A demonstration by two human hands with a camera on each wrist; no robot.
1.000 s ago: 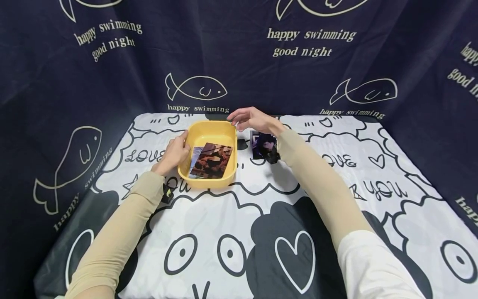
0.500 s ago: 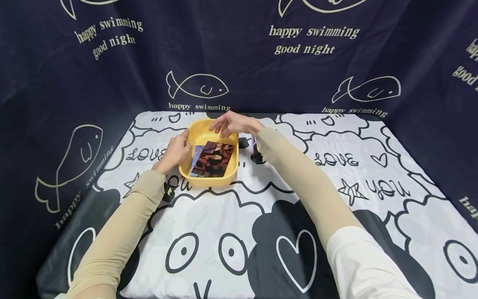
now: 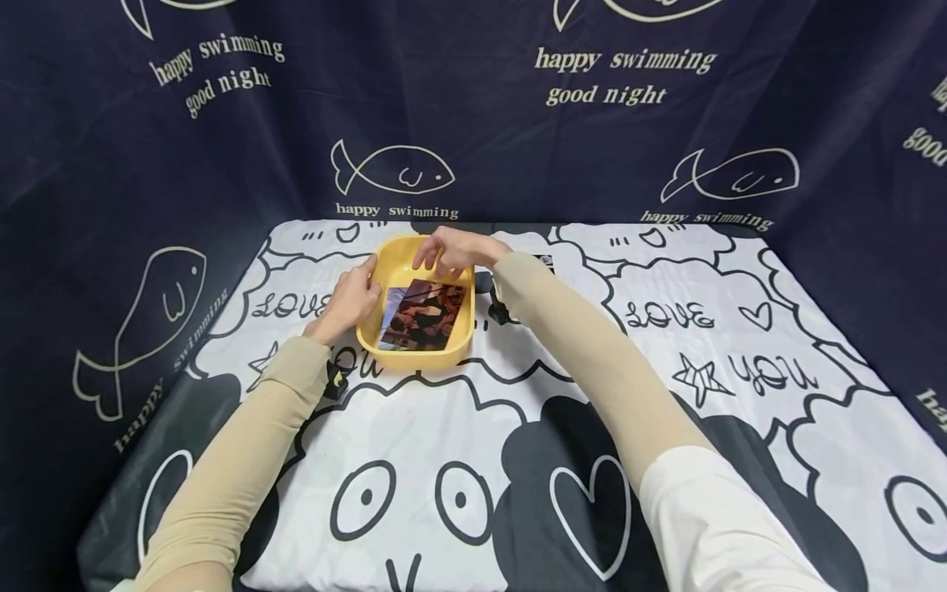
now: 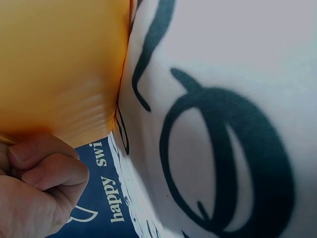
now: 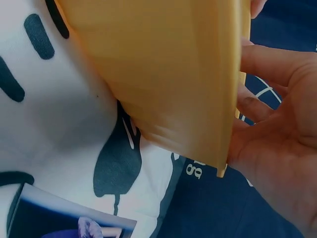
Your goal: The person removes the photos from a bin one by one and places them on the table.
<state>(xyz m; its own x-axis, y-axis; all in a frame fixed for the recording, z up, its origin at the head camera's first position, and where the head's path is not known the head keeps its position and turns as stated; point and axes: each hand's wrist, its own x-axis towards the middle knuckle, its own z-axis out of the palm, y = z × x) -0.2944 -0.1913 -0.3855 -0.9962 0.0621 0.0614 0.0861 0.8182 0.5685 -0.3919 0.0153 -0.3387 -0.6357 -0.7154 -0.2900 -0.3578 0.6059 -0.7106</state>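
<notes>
A yellow plastic tray (image 3: 388, 267) sits at the far middle of the table, with a dark photo (image 3: 423, 315) lying on top of another inside it. My left hand (image 3: 351, 298) grips the tray's left rim, its fingers curled against the outer wall (image 4: 59, 64). My right hand (image 3: 453, 249) hovers over the tray's far right corner, fingers fairly straight and dipping just inside the rim near the photo's top edge. In the right wrist view the palm (image 5: 280, 129) lies close to the tray's corner (image 5: 163, 74).
Another photo (image 5: 54, 218) lies on the cloth just right of the tray, mostly hidden by my right forearm in the head view. A black-and-white cartoon cloth (image 3: 740, 345) covers the table. Dark blue fish-print curtains (image 3: 148, 164) close in the back and sides.
My right hand has moved left, from above the loose photo to over the tray's far right corner. The left hand has kept its hold on the left rim.
</notes>
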